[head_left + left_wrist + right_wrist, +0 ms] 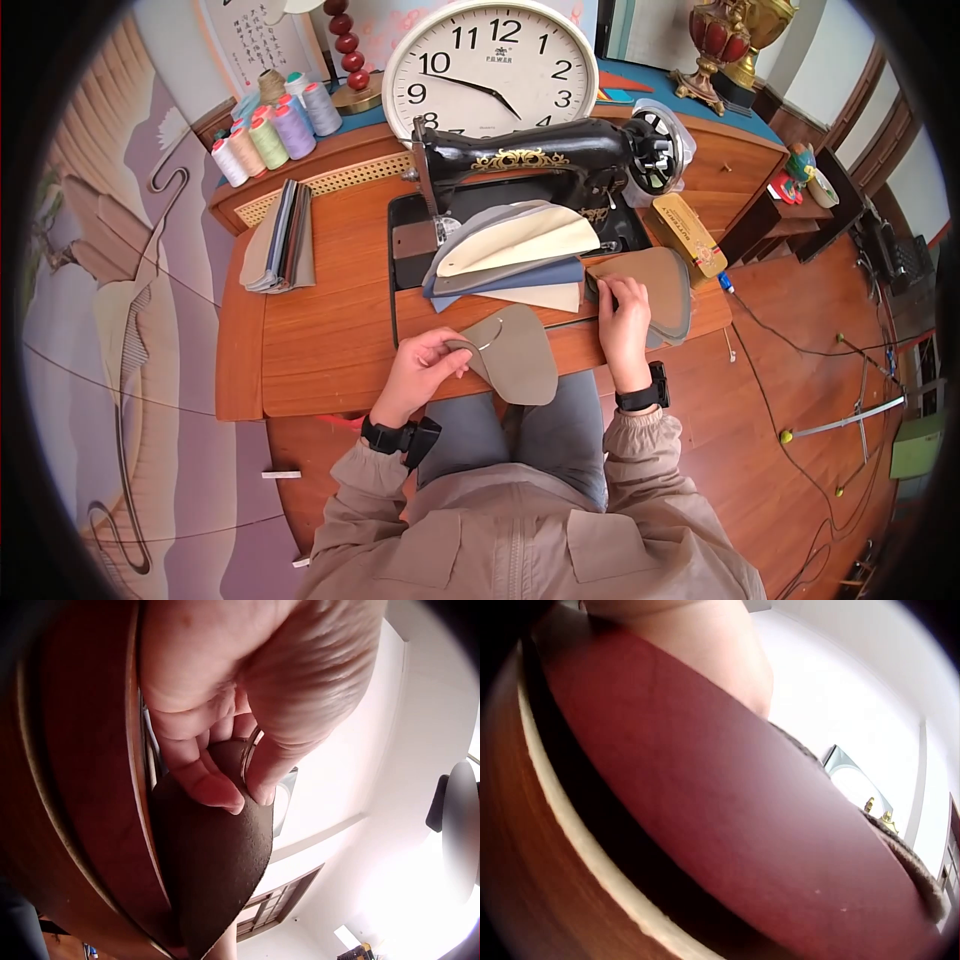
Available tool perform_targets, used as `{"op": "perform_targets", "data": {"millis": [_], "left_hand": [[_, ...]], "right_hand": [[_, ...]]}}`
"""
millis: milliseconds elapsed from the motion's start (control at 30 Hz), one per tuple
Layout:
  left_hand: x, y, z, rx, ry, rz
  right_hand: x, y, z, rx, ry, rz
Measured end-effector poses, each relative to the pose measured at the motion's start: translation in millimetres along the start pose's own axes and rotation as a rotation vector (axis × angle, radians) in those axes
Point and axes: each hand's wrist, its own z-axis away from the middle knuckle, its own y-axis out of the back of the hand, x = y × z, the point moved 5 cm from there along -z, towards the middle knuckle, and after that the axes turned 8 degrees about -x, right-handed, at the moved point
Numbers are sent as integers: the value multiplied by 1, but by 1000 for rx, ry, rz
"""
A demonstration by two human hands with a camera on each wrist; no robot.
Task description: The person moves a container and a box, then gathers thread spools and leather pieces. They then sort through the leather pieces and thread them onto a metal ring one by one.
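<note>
In the head view my left hand [425, 365] pinches the left edge of a rounded taupe leather-like piece [525, 365] at the table's front edge. Its thumb and index finger bend that edge up, as the left wrist view also shows of the piece [217, 840]. A thin shiny curved strip [250, 754] lies beside the thumb. My right hand [627, 310] pinches the left edge of a brown rounded piece [650, 280] on a stack at the right. In the right wrist view, the table edge [705, 780] hides most of the right hand's fingers.
A black sewing machine [530, 150] stands behind a pile of grey, cream and blue pieces [520, 250]. More pieces [280, 245] lean at the left. Thread spools [290, 130], a large clock [490, 70] and a yellow tin [690, 235] surround the work area.
</note>
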Motion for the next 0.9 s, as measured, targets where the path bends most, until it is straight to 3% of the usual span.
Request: {"op": "perform_targets", "data": {"millis": [100, 300, 367, 567, 633, 700, 900], "left_hand": [[-3, 1, 0, -17, -2, -6], [-4, 0, 0, -30, -26, -28], [-2, -1, 0, -37, -29, -36], [2, -5, 0, -69, -30, -63], [4, -4, 0, -58, -43, -72], [1, -2, 0, -43, -52, -50], [-1, -2, -1, -29, -22, -16]], "right_hand": [[7, 0, -2, 4, -35, -1], [-6, 6, -2, 72, 130, 15], [-10, 11, 0, 55, -1, -190], [-82, -9, 23, -100, 113, -535], [-89, -28, 35, -229, -7, -735], [-91, -47, 45, -298, -5, -894], [-85, -43, 47, -305, 2, -869]]}}
